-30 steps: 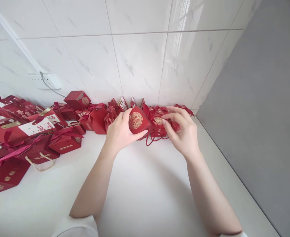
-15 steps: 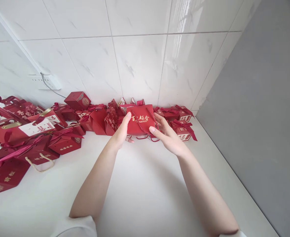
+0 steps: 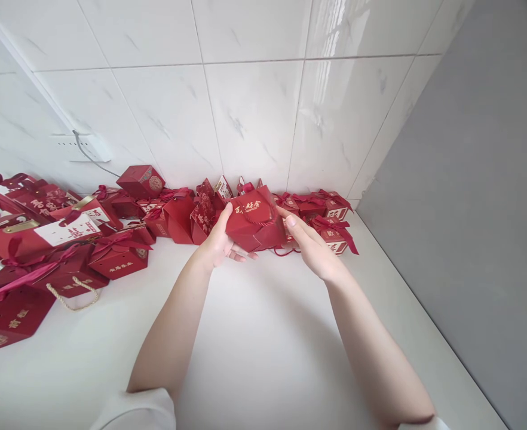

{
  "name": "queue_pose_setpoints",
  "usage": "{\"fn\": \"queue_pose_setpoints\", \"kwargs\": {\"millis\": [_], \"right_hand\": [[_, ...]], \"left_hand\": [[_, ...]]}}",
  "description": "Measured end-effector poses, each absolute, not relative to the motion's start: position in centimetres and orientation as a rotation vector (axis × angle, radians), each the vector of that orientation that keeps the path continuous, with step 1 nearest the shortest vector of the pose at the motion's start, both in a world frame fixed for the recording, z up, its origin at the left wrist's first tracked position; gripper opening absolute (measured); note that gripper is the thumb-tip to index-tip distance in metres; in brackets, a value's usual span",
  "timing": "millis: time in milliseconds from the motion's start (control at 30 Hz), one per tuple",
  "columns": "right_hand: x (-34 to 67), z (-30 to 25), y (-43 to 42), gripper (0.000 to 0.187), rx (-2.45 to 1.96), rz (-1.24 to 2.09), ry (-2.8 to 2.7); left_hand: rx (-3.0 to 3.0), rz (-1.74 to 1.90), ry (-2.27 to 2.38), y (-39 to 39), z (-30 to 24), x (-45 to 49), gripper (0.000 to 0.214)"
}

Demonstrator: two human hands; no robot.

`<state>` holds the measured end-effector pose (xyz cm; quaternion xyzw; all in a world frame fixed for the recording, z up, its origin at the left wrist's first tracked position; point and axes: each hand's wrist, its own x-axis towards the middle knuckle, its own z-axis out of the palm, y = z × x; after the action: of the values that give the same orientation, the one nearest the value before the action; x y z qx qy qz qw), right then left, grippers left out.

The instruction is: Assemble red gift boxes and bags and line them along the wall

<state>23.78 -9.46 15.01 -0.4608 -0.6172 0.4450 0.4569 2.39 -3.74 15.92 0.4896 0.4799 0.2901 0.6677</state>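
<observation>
A red gift box with gold Chinese lettering and a twisted red cord handle is raised a little off the table, its top tilted. My left hand grips its left side, thumb near the upper edge and fingers spread beneath. Along the right side of the box, my right hand has its fingers stretched out; whether the fingertips touch the box is hard to tell. Behind the held box stand a dark red patterned box and other small boxes, partly hidden by it.
A white table runs up to a marbled tile wall. Many red boxes with ribbons, such as a box with a rope handle, crowd the left. Smaller boxes line the right, beside a grey panel. A wall socket has a cable.
The gift box has turned and tilted, so its front side and underside show differently. My left fingers reach further beneath it, and my right thumb has come off its front.
</observation>
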Motion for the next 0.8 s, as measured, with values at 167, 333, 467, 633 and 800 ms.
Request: {"fn": "queue_pose_setpoints", "kwargs": {"millis": [167, 333, 467, 633, 800], "right_hand": [[23.9, 15.2, -9.4, 0.048, -1.085, 0.923, -1.607], [24.7, 15.1, -9.1, 0.038, -0.963, 0.907, -1.577], [25.4, 15.4, -9.4, 0.058, -0.966, 1.056, -1.515], [25.2, 16.0, -10.1, 0.092, -0.866, 0.975, -1.764], [24.9, 16.5, -10.8, 0.103, -0.836, 0.791, -1.929]], "left_hand": [[0.919, 0.563, 0.883, -2.0, 15.1, 2.0, 0.089], [1.035, 0.587, 0.71, -1.8, 14.8, 1.1, 0.088], [1.333, 0.765, 0.665, -1.8, 14.5, -0.9, 0.079], [1.727, 0.804, 0.698, -2.4, 15.5, -3.5, 0.094], [2.011, 0.843, 0.801, -4.8, 18.1, -2.8, 0.109]]}}
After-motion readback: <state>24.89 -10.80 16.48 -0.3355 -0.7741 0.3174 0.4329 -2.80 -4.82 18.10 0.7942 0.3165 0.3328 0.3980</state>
